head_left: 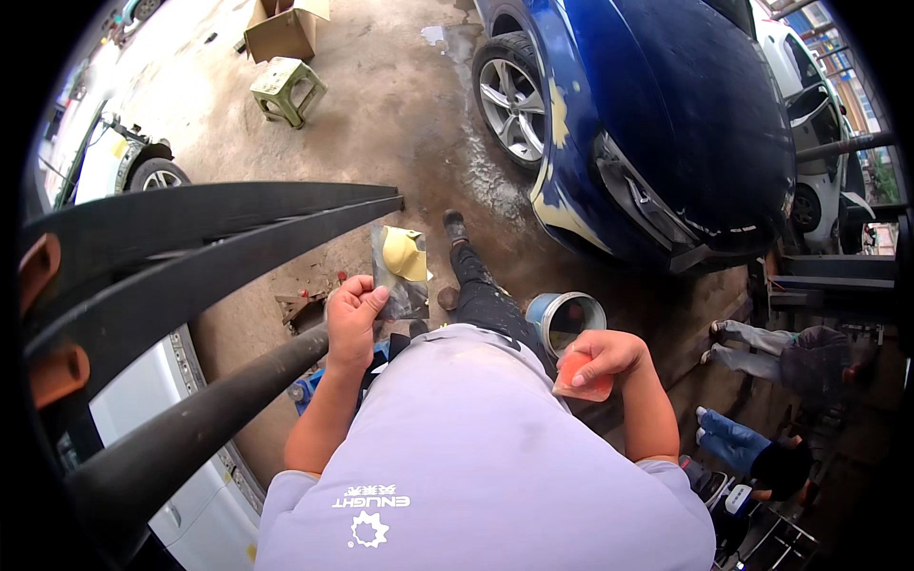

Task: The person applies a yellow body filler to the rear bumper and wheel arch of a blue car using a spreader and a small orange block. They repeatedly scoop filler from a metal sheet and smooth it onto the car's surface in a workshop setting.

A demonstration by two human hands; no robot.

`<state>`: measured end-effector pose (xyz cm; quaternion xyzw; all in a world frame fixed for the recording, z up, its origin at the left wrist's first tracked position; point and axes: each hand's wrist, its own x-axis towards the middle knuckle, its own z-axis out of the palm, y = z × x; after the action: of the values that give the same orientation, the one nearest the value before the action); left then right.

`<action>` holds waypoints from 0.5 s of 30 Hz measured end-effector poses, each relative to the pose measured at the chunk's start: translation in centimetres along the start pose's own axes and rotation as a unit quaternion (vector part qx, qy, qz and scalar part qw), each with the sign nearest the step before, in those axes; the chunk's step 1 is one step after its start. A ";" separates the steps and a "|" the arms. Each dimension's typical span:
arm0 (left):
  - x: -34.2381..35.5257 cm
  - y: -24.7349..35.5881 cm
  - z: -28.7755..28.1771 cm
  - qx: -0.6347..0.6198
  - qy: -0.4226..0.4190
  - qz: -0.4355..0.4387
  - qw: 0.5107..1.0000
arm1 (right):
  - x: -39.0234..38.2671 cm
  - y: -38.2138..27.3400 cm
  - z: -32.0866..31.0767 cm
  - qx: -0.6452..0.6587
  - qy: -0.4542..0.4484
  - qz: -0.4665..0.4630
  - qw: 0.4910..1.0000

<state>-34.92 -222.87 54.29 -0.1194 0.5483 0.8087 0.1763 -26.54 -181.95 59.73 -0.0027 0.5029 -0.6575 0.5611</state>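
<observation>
My left hand (pixel 353 319) is closed on the edge of a thin grey putty board (pixel 404 303), thumb on top. A thick lump of pale yellow putty (pixel 404 253) lies on the board's far half. Between the thumb and fingers of my right hand (pixel 617 354) is a flat orange-red spreader (pixel 583 379), held near my waist. Ahead to the right is a dark blue car (pixel 657 114). Yellowish filler patches (pixel 560 114) show on its front fender and along its bumper.
A bucket (pixel 539 314) stands by my right leg. Dark steel beams (pixel 219 238) and a round bar (pixel 209 409) run along my left. A green stool (pixel 288 90) and a cardboard box (pixel 283 36) are farther ahead. Two other people (pixel 762 457) are at the right.
</observation>
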 end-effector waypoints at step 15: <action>33.0 8.7 5.3 -0.079 0.121 0.009 0.989 | 9.9 -23.0 -24.5 0.001 0.039 -0.021 0.999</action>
<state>-68.52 -215.77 50.88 -0.2252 0.5010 0.8306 0.0910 -61.02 -176.25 57.30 0.0123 0.5237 -0.6693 0.5269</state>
